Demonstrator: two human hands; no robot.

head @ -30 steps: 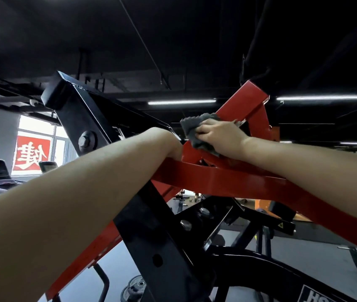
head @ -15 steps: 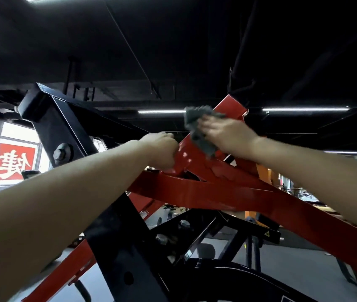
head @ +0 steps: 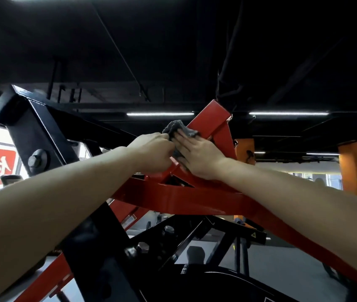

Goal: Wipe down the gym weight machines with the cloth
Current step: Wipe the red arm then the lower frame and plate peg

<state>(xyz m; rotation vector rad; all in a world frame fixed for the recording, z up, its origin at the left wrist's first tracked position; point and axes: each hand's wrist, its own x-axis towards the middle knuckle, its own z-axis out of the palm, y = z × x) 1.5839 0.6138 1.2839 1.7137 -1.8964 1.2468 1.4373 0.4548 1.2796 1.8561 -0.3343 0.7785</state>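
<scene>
Head view, right hand pressing cloth, red machine beam

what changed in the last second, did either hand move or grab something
The left hand left the lower red beam and rose to the cloth, where its curled fingers now seem to pinch the cloth's left edge. The right hand slid the cloth a little way up the sloping red arm. Unchanged: the right hand lies flat on the cloth, pressing it to the red arm.

Gym: red & black weight machine up front, orange pillars behind it, strip lights on black ceiling above it.
</scene>
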